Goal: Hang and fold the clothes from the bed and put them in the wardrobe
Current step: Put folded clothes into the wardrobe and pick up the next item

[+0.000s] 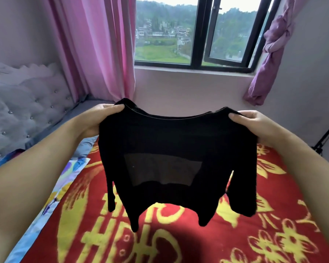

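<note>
A black long-sleeved top hangs in the air above the bed, spread out flat with its neckline at the top. A sheer panel shows across its middle. My left hand pinches its left shoulder. My right hand pinches its right shoulder. Both sleeves dangle down at the sides, and the hem hangs just above the red and yellow blanket.
The blanket covers the bed below me. A floral sheet shows along its left edge, with a grey tufted headboard beyond. Pink curtains flank a window ahead. A black stand is at the far right.
</note>
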The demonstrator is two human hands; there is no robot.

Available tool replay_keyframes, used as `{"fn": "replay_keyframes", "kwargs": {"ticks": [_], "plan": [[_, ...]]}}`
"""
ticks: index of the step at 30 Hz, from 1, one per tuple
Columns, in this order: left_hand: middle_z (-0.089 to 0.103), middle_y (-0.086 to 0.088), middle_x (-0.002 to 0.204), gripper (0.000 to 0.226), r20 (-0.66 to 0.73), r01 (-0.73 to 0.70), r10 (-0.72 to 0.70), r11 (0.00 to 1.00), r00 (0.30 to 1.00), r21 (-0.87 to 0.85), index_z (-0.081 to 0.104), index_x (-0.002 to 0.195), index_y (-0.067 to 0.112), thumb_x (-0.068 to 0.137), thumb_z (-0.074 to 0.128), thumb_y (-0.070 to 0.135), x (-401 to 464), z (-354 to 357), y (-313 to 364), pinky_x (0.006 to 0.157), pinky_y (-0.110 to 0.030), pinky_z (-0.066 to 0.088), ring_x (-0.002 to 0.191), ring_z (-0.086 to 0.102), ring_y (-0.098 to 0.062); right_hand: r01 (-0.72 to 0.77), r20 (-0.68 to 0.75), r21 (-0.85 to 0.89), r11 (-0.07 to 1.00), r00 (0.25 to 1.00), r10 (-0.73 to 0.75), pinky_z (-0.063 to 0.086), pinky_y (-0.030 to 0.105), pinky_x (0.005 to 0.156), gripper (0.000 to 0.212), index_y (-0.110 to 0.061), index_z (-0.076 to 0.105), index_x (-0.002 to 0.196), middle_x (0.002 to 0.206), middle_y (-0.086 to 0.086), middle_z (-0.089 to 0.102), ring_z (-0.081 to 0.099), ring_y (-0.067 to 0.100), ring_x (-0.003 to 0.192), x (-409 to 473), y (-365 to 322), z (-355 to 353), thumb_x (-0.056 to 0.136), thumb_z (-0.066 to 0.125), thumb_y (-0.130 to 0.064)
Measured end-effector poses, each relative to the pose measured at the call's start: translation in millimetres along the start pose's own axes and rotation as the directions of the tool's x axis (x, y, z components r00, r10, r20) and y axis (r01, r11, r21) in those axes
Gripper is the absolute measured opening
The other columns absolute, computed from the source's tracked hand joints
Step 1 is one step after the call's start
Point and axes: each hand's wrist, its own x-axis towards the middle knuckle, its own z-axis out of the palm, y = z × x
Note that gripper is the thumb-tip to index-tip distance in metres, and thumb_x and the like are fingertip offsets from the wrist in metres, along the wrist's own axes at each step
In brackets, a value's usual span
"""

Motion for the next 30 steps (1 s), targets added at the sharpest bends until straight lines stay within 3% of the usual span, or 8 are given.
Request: {"fn": "replay_keyframes", "kwargs": {"ticks": [3, 7, 11, 15, 20, 23, 27, 30], "plan": [[0.074, 0.002, 0.077, 0.023, 0.112, -0.068, 0.073, 0.997, 0.991, -0.045, 0.078, 0.076, 0.019, 0.060, 0.077, 0.036, -2, -11, 0, 0.059, -0.017, 0.054, 0.066, 0.070, -0.007, 0.022, 0.061, 0.026, 0.999, 0.998, -0.024, 0.055, 0.019, 0.056, 0.030, -0.015, 0.077, 0.080, 0.077, 0.003, 0.074, 0.070, 0.012, 0.063, -9, -27, -6, 0.059, 0.073, -0.036], [0.074, 0.003, 0.082, 0.043, 0.206, -0.082, 0.103, 0.991, 0.973, -0.107, 0.078, 0.080, 0.020, 0.047, 0.089, 0.045, -2, -20, 1, 0.061, -0.018, 0.054, 0.070, 0.071, -0.008, -0.061, 0.155, 0.075, 0.995, 0.987, 0.048, 0.054, 0.018, 0.051, 0.022, -0.015, 0.078, 0.071, 0.072, 0.004, 0.073, 0.069, 0.012, 0.058, -14, -44, -14, 0.058, 0.070, -0.031], [0.073, -0.007, 0.085, 0.016, 0.001, 0.097, -0.097, 0.994, 0.995, -0.051, 0.075, 0.086, 0.011, 0.083, 0.067, 0.024, 20, 7, -14, 0.060, -0.023, 0.056, 0.070, 0.071, -0.014, -0.330, -0.075, 0.113, 0.937, 0.938, 0.339, 0.057, 0.026, 0.055, 0.021, -0.006, 0.070, 0.094, 0.095, 0.013, 0.072, 0.071, 0.018, 0.068, 19, -20, -3, 0.086, 0.065, -0.025], [0.067, -0.007, 0.066, 0.017, -0.211, 0.103, -0.139, 0.980, 0.968, -0.170, 0.062, 0.083, 0.006, 0.095, 0.050, 0.009, 42, 63, -21, 0.053, -0.022, 0.052, 0.050, 0.063, -0.012, -0.408, -0.199, 0.255, 0.877, 0.865, 0.460, 0.051, 0.024, 0.046, 0.016, -0.009, 0.061, 0.091, 0.080, 0.008, 0.062, 0.060, 0.019, 0.064, 51, -10, 39, 0.096, 0.052, -0.022], [0.057, -0.003, 0.071, 0.020, -0.045, -0.026, 0.026, 1.000, 0.999, -0.012, 0.058, 0.088, 0.015, 0.097, 0.043, 0.006, 32, 138, -7, 0.047, -0.020, 0.049, 0.054, 0.056, -0.011, -0.279, -0.077, 0.248, 0.928, 0.949, 0.306, 0.053, 0.027, 0.056, 0.025, -0.009, 0.058, 0.083, 0.076, 0.010, 0.060, 0.059, 0.021, 0.063, 56, -29, 106, 0.100, 0.045, -0.021], [0.061, -0.004, 0.073, 0.029, 0.033, -0.065, 0.064, 0.997, 0.997, 0.038, 0.059, 0.092, 0.013, 0.093, 0.034, -0.002, 25, 147, 7, 0.057, -0.027, 0.055, 0.063, 0.062, -0.013, -0.108, -0.019, -0.055, 0.993, 0.994, 0.107, 0.055, 0.039, 0.084, 0.034, -0.014, 0.066, 0.086, 0.091, 0.013, 0.071, 0.068, 0.028, 0.085, 50, -40, 122, 0.098, 0.046, -0.039], [0.068, -0.009, 0.073, 0.043, 0.220, -0.079, 0.075, 0.997, 0.973, 0.011, 0.058, 0.106, 0.005, 0.085, 0.027, -0.016, 14, 138, 17, 0.070, -0.030, 0.059, 0.070, 0.070, -0.017, 0.063, 0.147, -0.328, 0.942, 0.989, -0.015, 0.052, 0.035, 0.077, 0.034, -0.007, 0.068, 0.095, 0.086, 0.009, 0.068, 0.064, 0.020, 0.079, 43, -46, 102, 0.086, 0.065, -0.039], [0.066, -0.006, 0.087, 0.046, 0.174, -0.249, 0.216, 0.948, 0.961, 0.199, 0.059, 0.113, 0.013, 0.086, 0.034, -0.015, 12, 132, 16, 0.075, -0.025, 0.057, 0.079, 0.066, -0.012, 0.133, 0.276, -0.306, 0.943, 0.960, -0.046, 0.047, 0.038, 0.075, 0.018, -0.006, 0.067, 0.097, 0.084, 0.009, 0.063, 0.060, 0.021, 0.078, 42, -43, 90, 0.085, 0.065, -0.019]]}}
